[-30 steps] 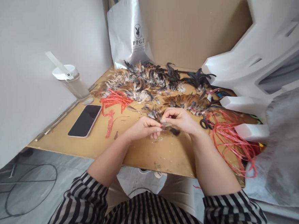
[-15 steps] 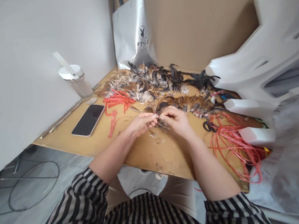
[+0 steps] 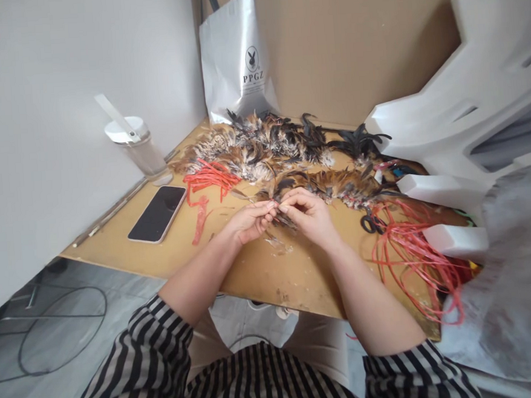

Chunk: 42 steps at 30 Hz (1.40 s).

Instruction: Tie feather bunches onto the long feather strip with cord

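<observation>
Over the tan wooden tabletop [image 3: 261, 272], left hand [image 3: 247, 221] and right hand [image 3: 309, 213] met fingertip to fingertip, both pinched shut on a small dark brown feather tuft [image 3: 286, 220]. Just behind lay a long brown-and-black feather pile [image 3: 271, 144]; a black smartphone [image 3: 157, 214] sat well to the left.

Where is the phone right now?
In the head view, the phone lies face up on the table's left side, beside the red strips, below the cup.
</observation>
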Each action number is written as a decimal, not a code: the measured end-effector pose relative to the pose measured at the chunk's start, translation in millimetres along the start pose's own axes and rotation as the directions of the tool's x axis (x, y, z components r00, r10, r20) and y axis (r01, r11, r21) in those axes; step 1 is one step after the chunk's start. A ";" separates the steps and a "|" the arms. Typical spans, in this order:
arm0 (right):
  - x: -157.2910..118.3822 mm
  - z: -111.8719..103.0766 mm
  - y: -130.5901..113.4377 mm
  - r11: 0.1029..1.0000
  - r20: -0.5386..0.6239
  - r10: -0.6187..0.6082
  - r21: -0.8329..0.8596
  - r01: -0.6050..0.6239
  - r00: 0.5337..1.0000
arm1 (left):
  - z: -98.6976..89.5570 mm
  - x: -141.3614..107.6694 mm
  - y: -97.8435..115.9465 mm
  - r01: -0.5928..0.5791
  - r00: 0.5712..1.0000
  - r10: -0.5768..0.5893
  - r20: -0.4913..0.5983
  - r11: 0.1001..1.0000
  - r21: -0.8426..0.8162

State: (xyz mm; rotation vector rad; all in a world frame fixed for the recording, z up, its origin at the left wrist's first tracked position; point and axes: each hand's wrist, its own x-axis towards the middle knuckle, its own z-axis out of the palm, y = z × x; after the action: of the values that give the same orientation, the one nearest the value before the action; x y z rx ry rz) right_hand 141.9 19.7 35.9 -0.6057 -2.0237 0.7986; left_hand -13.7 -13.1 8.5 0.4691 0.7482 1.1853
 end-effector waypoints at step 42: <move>0.1 -12.4 4.1 0.819 0.040 0.434 0.398 -0.412 0.900 | 9.3 -13.4 -0.8 -0.079 0.969 -0.043 0.244 0.880 0.469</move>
State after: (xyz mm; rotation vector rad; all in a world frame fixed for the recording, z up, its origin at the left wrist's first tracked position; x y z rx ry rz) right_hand 152.8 26.5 38.3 -0.8389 -1.6207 1.4057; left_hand -8.8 -25.6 18.0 1.0202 0.8173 0.9284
